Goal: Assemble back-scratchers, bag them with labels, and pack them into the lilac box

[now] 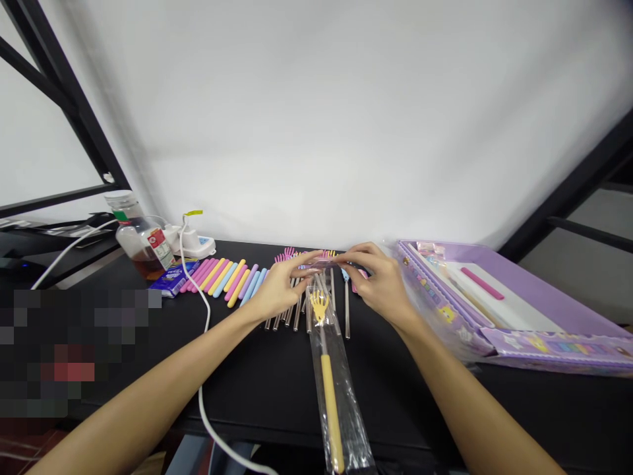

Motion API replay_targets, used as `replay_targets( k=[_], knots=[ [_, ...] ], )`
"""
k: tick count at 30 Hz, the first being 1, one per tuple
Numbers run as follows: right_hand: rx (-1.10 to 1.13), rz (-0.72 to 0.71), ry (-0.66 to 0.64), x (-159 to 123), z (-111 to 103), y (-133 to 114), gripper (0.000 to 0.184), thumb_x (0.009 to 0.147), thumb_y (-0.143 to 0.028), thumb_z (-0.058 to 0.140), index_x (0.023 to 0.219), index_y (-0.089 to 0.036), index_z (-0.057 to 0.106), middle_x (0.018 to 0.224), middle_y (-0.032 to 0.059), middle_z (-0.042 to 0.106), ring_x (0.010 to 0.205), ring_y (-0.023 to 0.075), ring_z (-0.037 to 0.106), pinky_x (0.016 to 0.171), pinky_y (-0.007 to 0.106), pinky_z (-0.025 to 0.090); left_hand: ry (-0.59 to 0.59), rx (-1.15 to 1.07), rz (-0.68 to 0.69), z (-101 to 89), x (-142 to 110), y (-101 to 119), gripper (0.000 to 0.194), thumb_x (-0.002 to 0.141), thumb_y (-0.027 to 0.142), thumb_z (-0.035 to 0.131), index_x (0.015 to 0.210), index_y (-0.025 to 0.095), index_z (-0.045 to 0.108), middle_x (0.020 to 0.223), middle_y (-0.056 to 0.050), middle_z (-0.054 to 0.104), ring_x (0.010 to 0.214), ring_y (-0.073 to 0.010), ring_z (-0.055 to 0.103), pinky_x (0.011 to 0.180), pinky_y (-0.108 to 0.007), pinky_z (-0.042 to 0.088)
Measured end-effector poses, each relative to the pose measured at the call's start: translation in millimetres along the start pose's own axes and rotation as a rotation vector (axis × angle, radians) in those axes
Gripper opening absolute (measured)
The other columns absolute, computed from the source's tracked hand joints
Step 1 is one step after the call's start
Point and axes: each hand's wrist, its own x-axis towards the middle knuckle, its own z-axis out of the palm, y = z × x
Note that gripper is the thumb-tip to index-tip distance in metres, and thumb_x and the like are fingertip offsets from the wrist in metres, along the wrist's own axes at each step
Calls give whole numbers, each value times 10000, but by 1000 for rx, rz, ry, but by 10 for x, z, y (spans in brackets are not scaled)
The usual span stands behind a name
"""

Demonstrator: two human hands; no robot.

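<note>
Two bare forearms reach in from the bottom corners across a black tabletop (257, 389), with a white power cable (200, 396) curving over its near edge on the left. Just ahead, a back scratcher with a yellow handle and yellow claw-shaped head (320, 376) lies in a long clear plastic sleeve, pointing away from the person. Beyond it, the left hand (279, 287) and right hand (378, 284) meet above the table, fingers curled inward and nearly closed, pinching a small, glossy pinkish item in clear wrapping (319, 264) between them; its exact form is too small to tell.

Under the hands lies a row of slim steel rods (297, 310), and to the left sit pastel pink, yellow and blue handles (222, 280). A blue packet (173, 280) lies beside them. To the right, a tilted purple-and-white cardboard box (514, 330) holds a pink stick (482, 284). Farther left stand a clear jar with amber liquid (141, 244) and a white power strip (195, 245), against a white wall (316, 119).
</note>
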Motion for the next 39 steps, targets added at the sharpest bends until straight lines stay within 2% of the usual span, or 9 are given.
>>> replay_targets(
  k=[4,8,13,17,22,27,34,39],
  knots=[
    [6,3,11,10,-26,-4,222,885,-152,603,957,-263,782,900,55,660,865,202,652,794,355,525,-4,17,21,0,-3,37,556,906,136,552,1444,262,499,1458,-77,559,1206,-257,647,1068,-455,504],
    [12,29,-44,6,-28,11,216,884,-162,607,952,-274,779,910,48,671,879,200,656,814,355,523,0,55,39,5,-4,33,549,904,129,544,1432,278,515,1421,-67,595,1199,-267,651,1078,-500,491],
    [42,93,-90,4,-10,21,221,873,-149,612,950,-267,782,927,46,702,895,202,662,848,359,513,14,91,68,9,-6,-3,561,904,119,539,1442,273,505,1458,-62,562,1248,-267,617,1077,-487,499],
    [23,85,-122,-3,5,32,229,878,-146,610,942,-275,789,924,46,704,896,203,658,854,358,508,19,117,80,8,-10,11,571,902,110,547,1445,281,509,1444,-61,576,1278,-282,593,1072,-489,505],
    [5,40,-134,-13,7,46,200,882,-150,625,962,-253,776,936,58,697,914,213,639,844,374,510,14,68,60,15,-11,16,559,904,116,553,1438,276,514,1433,-67,584,1274,-285,595,1051,-494,524],
    [-68,-126,-154,-16,39,45,130,893,-161,641,929,-237,741,913,56,718,956,244,576,851,414,504,13,20,29,29,-12,-1,534,913,161,572,1432,271,516,1416,-71,595,1215,-269,638,1024,-468,550],
    [-104,-234,-167,-49,99,33,259,908,-140,619,1127,-238,717,1126,88,657,1088,249,548,939,445,497,17,-56,10,41,-9,7,473,931,194,566,1401,246,539,1362,-79,618,1162,-246,669,1025,-418,553],
    [-151,-269,-219,-67,107,15,260,924,-160,596,1123,-251,736,1247,108,601,1165,264,529,981,469,482,32,-94,-11,41,-5,-35,462,930,213,577,1390,223,538,1227,-93,669,1073,-241,710,969,-408,583]
  ],
)
